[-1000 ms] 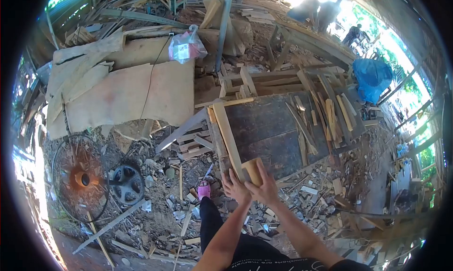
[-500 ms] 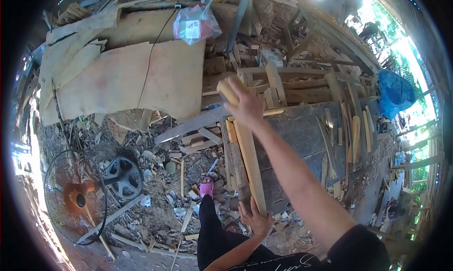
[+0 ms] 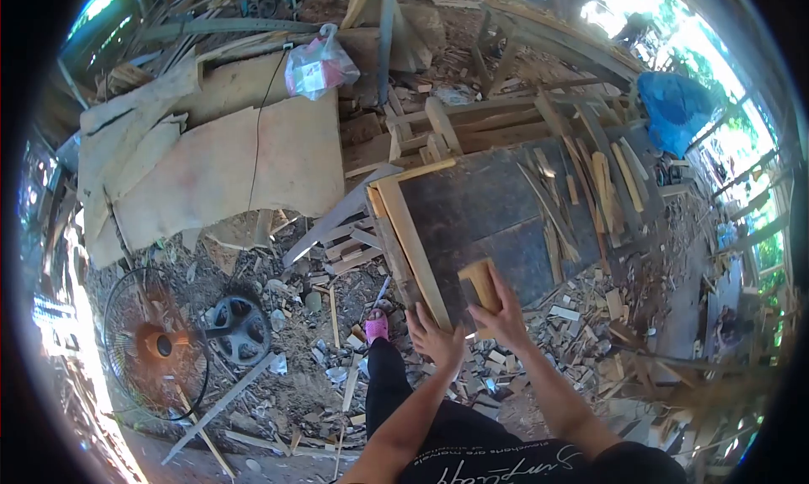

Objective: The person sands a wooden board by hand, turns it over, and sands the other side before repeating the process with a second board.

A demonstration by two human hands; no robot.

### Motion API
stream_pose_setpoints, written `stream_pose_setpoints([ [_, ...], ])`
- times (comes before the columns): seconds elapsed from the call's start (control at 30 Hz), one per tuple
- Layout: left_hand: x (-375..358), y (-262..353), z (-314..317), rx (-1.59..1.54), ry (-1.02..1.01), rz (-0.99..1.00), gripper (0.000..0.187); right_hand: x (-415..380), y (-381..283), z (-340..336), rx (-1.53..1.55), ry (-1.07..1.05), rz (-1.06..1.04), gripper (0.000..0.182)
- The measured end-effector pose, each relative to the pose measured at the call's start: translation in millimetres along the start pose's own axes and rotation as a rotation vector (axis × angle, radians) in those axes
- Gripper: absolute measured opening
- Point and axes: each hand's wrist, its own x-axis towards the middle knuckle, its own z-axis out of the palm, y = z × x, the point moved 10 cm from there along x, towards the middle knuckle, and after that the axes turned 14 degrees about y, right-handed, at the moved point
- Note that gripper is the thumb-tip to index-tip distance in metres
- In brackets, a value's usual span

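Note:
A pale wooden plank [image 3: 413, 244] lies lengthwise along the left edge of a dark tabletop [image 3: 472, 202]. At its near end my left hand [image 3: 436, 342] is closed over the wood, fingers across the left side and thumb on the right. My right hand [image 3: 504, 318] grips a small yellow-brown wooden block [image 3: 479, 286], its fingers wrapped along the right side. The block is right of the plank's near end and apart from it. Its underside is mostly hidden.
Several thin wood strips [image 3: 602, 185] lie on the tabletop's right part. A standing fan [image 3: 160, 345] is at lower left, near a large plywood sheet [image 3: 227, 164]. A plastic bag [image 3: 320, 69] rests at the back; a blue bag [image 3: 674, 109] hangs right. Wood scraps cover the ground.
My right hand has come back from the plank's far end toward me, still holding the block, and is now beside my left hand. My left hand stays at the near end. The view has shifted.

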Motion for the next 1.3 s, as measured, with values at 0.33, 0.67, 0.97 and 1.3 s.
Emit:
stream_pose_setpoints([
  [0.33,-13.9,-16.2,11.4,0.156,-0.076,-0.006,0.116,-36.2,8.7,16.2,0.034,-0.071,0.074,0.093],
  [0.67,-6.7,-10.3,16.2,0.168,-0.229,-0.027,0.11,109.0,-27.7,126.9,-0.235,-0.098,0.005,0.09],
  [0.97,-6.7,-10.7,16.2,0.131,-0.254,-0.005,0.11,269.1,-102.7,199.8,-0.252,-0.013,-0.268,0.082],
  [1.3,-8.0,3.7,7.3,0.137,-0.14,-0.013,0.109,98.2,-123.3,96.8,-0.337,0.03,-0.502,0.077],
])
